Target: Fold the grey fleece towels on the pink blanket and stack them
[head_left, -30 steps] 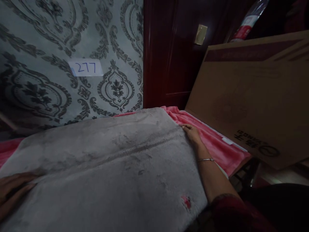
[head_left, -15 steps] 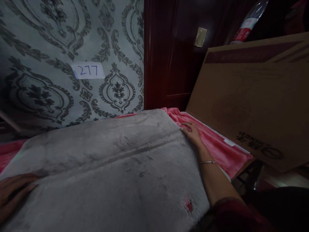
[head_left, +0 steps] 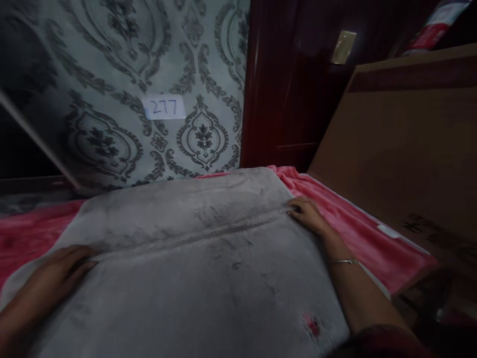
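Patterned wall (head_left: 112, 59) is far. Your left hand (head_left: 63, 266) has slid in, fingers flat and open on the gray blanket (head_left: 201, 258); your right hand (head_left: 307, 214) stays flat and open at its right edge.

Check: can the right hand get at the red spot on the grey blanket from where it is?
Probably yes: the right hand rests at the grey blanket edge, and the red spot lies uncovered beside its forearm.
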Demonstrator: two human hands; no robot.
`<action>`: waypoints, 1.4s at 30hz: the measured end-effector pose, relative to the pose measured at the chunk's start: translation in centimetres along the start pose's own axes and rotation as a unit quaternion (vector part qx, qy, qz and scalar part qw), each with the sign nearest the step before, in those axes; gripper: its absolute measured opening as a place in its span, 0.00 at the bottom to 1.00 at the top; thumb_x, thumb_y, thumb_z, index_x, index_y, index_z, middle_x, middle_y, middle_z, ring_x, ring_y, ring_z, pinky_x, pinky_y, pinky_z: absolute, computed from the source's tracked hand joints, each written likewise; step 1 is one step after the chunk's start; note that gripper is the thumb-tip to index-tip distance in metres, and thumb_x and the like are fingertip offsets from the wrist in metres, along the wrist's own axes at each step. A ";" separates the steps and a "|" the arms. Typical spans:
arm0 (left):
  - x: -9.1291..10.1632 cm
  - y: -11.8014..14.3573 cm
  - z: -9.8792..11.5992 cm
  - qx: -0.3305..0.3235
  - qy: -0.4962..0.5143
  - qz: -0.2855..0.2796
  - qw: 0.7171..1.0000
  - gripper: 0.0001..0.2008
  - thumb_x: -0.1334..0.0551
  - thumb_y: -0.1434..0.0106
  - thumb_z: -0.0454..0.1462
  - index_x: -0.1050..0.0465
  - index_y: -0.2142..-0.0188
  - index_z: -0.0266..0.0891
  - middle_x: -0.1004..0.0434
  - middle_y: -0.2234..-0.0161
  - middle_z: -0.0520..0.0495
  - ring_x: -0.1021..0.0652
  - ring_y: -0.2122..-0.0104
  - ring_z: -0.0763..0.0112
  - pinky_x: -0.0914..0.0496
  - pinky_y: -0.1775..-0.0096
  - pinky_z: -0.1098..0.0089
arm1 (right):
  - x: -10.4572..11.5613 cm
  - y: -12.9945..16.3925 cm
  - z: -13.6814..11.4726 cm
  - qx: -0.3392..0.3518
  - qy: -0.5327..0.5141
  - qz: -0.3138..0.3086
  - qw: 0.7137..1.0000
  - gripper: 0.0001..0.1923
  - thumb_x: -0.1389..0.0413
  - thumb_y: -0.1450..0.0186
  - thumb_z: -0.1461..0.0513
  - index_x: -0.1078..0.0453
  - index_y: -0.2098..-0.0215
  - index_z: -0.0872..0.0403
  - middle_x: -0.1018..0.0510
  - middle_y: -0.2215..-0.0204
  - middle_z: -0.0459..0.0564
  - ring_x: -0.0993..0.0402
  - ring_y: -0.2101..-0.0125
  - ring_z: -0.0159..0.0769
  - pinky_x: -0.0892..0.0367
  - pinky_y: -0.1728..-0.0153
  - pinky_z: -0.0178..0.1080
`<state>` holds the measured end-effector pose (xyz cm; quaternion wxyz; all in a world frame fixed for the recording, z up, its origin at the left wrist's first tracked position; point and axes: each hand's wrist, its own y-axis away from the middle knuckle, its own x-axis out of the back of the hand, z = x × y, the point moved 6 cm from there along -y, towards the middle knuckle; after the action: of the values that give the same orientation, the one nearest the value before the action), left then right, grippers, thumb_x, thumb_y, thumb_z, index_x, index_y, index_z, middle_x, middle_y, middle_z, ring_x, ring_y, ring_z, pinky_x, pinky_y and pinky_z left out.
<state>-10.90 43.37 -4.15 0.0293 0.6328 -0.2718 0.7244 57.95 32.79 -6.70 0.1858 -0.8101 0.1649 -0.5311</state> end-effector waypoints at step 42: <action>23.2 10.0 6.5 0.086 -0.145 0.142 0.975 0.19 0.53 0.37 0.42 0.28 0.60 0.36 0.25 0.61 0.42 0.25 0.56 0.58 0.31 0.51 0.61 | 20.8 9.6 -12.1 -0.123 -0.005 0.317 0.940 0.17 0.51 0.40 0.50 0.27 0.63 0.51 0.22 0.63 0.61 0.25 0.59 0.57 0.32 0.56 0.56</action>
<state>-13.50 25.05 14.22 -0.1679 0.6862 -0.2968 0.6425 54.05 13.16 9.78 0.2443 -0.7350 0.4768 -0.4157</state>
